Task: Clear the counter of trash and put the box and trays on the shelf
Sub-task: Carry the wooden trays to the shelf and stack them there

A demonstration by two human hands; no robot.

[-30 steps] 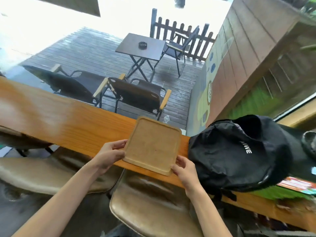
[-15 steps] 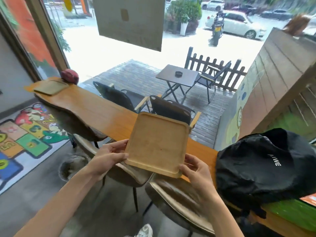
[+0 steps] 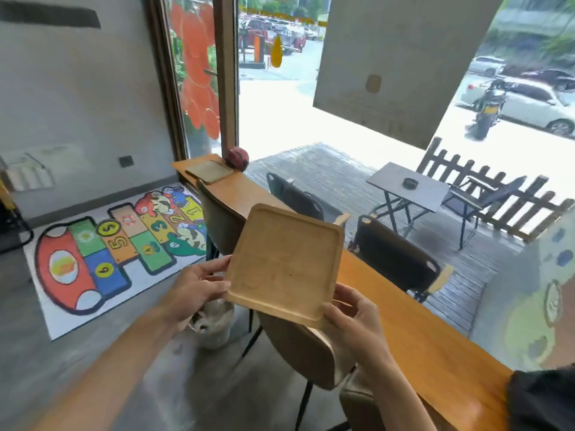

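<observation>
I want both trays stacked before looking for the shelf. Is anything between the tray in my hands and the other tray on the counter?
The held tray is off the counter, gripped by both hands. The bare counter runs to the second tray; only a red round object sits beside it. No shelf is visible.

Matt pale wooden tray (image 3: 284,262); glossy wooden counter (image 3: 413,331).

Wooden tray (image 3: 284,264) held up by left hand (image 3: 194,289) and right hand (image 3: 354,317), second tray (image 3: 209,171) far along counter (image 3: 413,328)
</observation>
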